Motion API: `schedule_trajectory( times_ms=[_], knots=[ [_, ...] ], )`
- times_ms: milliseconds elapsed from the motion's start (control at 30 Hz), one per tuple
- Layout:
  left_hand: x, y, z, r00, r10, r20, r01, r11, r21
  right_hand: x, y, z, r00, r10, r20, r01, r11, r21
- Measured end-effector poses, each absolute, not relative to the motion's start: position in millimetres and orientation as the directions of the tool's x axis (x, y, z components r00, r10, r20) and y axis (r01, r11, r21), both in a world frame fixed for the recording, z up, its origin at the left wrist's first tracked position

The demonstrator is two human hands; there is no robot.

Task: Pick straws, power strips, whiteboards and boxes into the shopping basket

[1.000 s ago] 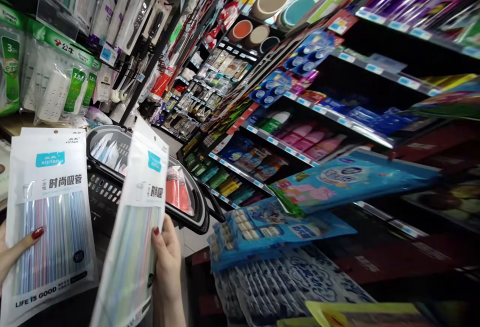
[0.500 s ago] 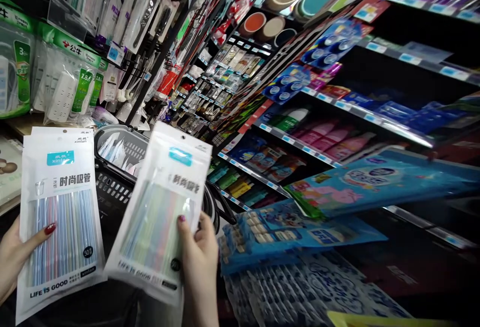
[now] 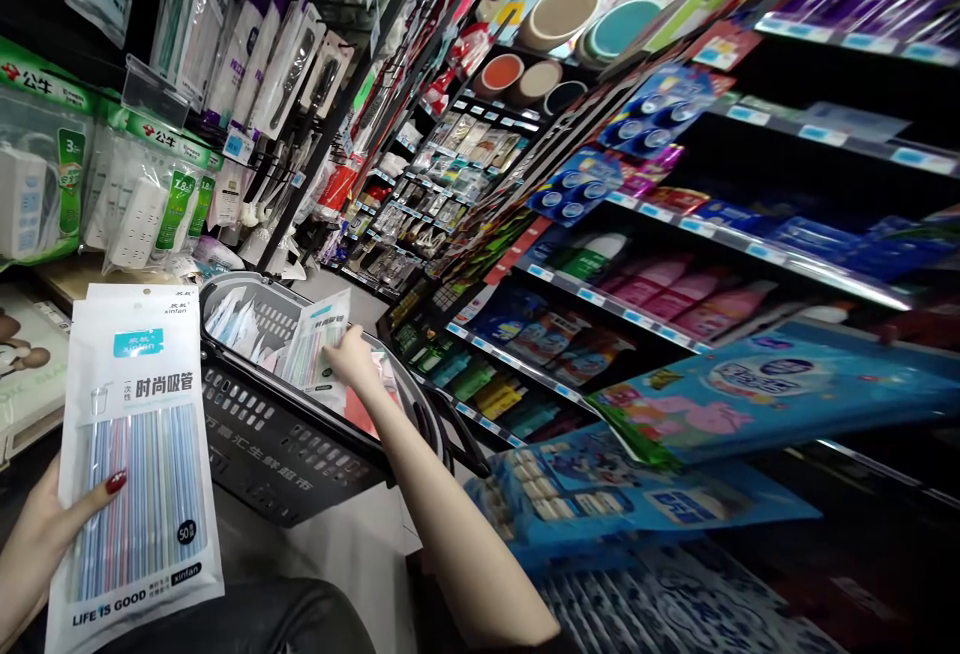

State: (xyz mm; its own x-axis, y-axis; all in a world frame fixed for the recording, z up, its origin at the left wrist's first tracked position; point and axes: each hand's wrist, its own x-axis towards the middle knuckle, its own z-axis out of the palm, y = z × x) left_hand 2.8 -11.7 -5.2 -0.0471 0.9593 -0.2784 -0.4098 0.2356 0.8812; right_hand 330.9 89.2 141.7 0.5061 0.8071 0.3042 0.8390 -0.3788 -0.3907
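Observation:
At the lower left, my left hand (image 3: 67,534) grips a white pack of drinking straws (image 3: 142,444), thumb pressed on its clear window where striped blue and pink straws show. Farther off, my right hand (image 3: 352,354) is closed on the edge of a second pack of drinking straws (image 3: 313,344), which sits partly inside a dark grey shopping basket (image 3: 277,454). My right arm reaches over the basket's near rim. Other white packets (image 3: 234,324) stand in the basket's left end, and something pink and red lies beneath my right hand.
Power strips in clear packaging (image 3: 142,214) hang at the left. Shelves of pink bottles (image 3: 660,284) and other goods line the right side. Blue packs (image 3: 750,384) jut out at the lower right. My knee (image 3: 285,619) is below the basket.
My right hand has moved its straw pack away from me, from beside the left pack into the basket. My left hand still holds its pack, slightly lower and to the right.

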Motion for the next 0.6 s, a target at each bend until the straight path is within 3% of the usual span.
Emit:
schedule_trajectory(
  times_ms=[133,333,467,600],
  knots=[
    [-1,-9,-12,0.002,0.963,-0.271,-0.391,0.250,0.886,329,104,111,0.491,0.856,0.159,0.863,-0.454,-0.224],
    [0,-9,-14,0.037,0.969,-0.244,-0.422,0.236,0.875,324,108,90,0.446,0.891,0.079,0.894,-0.442,-0.070],
    [3,-9,-13,0.048,0.979,-0.199,-0.442,0.200,0.875,301,97,113,0.384,0.905,0.186,0.924,-0.376,-0.077],
    [3,-8,-13,0.072,0.986,-0.153,-0.444,0.169,0.880,247,57,132,0.207,0.933,0.293,0.965,-0.146,-0.218]
  ],
)
